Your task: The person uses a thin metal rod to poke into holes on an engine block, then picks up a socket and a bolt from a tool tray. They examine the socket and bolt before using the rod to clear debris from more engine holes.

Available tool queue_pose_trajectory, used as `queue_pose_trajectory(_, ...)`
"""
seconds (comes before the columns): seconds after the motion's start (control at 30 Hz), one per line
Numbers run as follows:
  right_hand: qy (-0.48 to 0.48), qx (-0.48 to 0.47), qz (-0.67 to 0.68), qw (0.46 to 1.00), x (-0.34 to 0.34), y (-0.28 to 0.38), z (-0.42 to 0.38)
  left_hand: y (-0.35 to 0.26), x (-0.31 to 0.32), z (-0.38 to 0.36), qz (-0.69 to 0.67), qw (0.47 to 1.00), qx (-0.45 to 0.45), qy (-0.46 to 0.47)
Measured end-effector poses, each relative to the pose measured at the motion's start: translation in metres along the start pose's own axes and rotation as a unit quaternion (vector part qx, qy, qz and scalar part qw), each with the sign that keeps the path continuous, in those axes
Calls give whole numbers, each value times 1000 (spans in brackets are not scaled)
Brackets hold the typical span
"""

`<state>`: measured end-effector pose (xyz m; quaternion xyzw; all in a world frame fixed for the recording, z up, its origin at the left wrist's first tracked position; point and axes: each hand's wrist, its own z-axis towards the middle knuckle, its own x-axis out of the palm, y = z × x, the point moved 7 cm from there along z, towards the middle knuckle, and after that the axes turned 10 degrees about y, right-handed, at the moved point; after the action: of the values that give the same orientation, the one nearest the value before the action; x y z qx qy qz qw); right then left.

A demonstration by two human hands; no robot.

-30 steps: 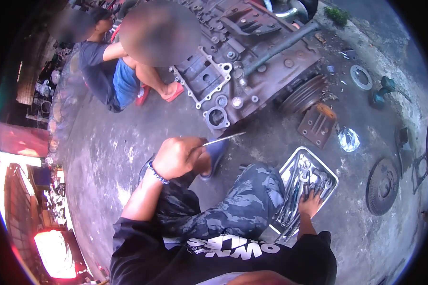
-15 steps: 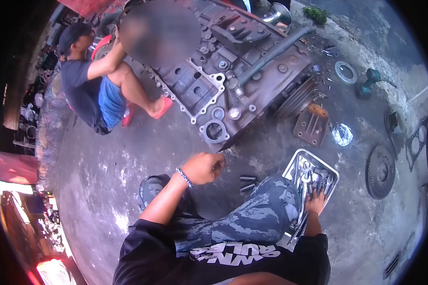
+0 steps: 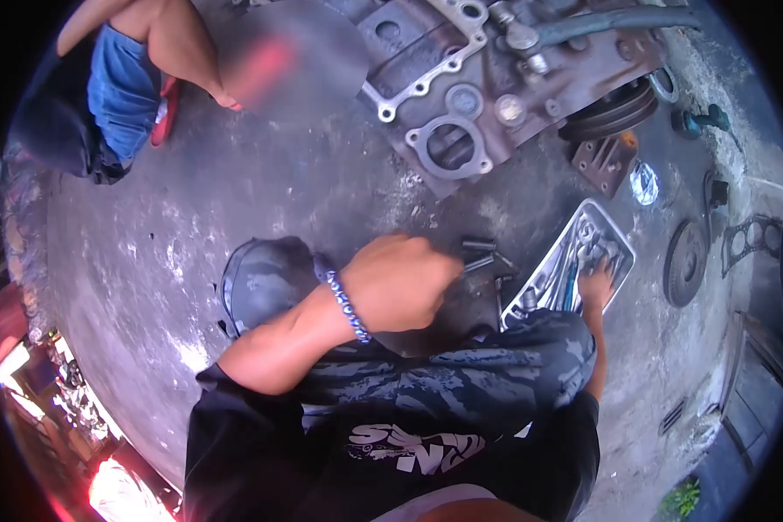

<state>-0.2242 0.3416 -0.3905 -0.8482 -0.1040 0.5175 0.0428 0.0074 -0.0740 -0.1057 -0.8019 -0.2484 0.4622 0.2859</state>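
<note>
Fingers of the left hand (image 3: 400, 283) are curled into a fist close above the concrete floor (image 3: 191, 200); whether they clamp something inside I cannot tell. Just beside the knuckles, to the right, lie some dark sockets (image 3: 478, 254) on the floor, near the left edge of the metal tray (image 3: 613, 228). They look like steel: small, hard, heavy for their size and probably oily, so I would pinch one across its round side, because it can roll. More to the right, the right hand (image 3: 597, 287) rests with fingers spread, pressed on the wrenches (image 3: 557, 283) at the near edge of the tray. These are stiff and slippery, better taken at the middle of the shank.
</note>
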Motion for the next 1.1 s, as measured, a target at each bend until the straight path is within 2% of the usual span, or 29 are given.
queue_pose_trajectory(0.03,-4,-1,6,1000,-11,20,-7,4,1,1,-3,1000,17,12)
queue_pose_trajectory(0.07,-41,-59,39,997,-26,44,-23,7,3,0,-2,999,37,27)
queue_pose_trajectory(0.13,-56,-181,94,977,-52,92,-57,9,4,2,5,995,82,62)
queue_pose_trajectory(0.2,46,-286,205,935,-69,142,-96,10,8,2,14,990,100,100)
queue_pose_trajectory(0.27,118,-348,279,887,-87,188,-148,11,15,2,-1,985,106,139)
queue_pose_trajectory(0.33,172,-363,304,864,-122,228,-212,8,19,3,26,978,123,165)
queue_pose_trajectory(0.4,256,-376,372,809,-133,247,-257,3,25,3,34,976,152,152)
queue_pose_trajectory(0.47,223,-454,327,799,-147,255,-285,-1,31,5,25,972,181,149)
queue_pose_trajectory(0.5,180,-468,385,775,-165,264,-290,-4,36,7,27,968,190,161)
queue_pose_trajectory(0.57,181,-482,384,766,-161,266,-288,-12,44,9,26,961,205,182)
queue_pose_trajectory(0.6,179,-488,383,764,-159,266,-284,-15,41,13,22,966,210,151)
queue_pose_trajectory(0.63,207,-427,439,763,-153,264,-275,-17,40,16,17,969,215,120)
queue_pose_trajectory(0.7,174,-390,489,761,-139,257,-258,-24,36,21,25,971,229,60)
queue_pose_trajectory(0.83,161,-264,595,742,-76,232,-238,-41,44,21,-23,960,269,69)
queue_pose_trajectory(0.93,83,-257,630,728,-78,216,-238,-53,59,21,-35,950,283,125)
queue_pose_trajectory(0.97,54,-281,603,745,-88,216,-236,-57,58,20,-53,946,296,119)
queue_pose_trajectory(1.1,58,-318,611,723,-119,230,-232,-63,62,14,-66,938,321,111)
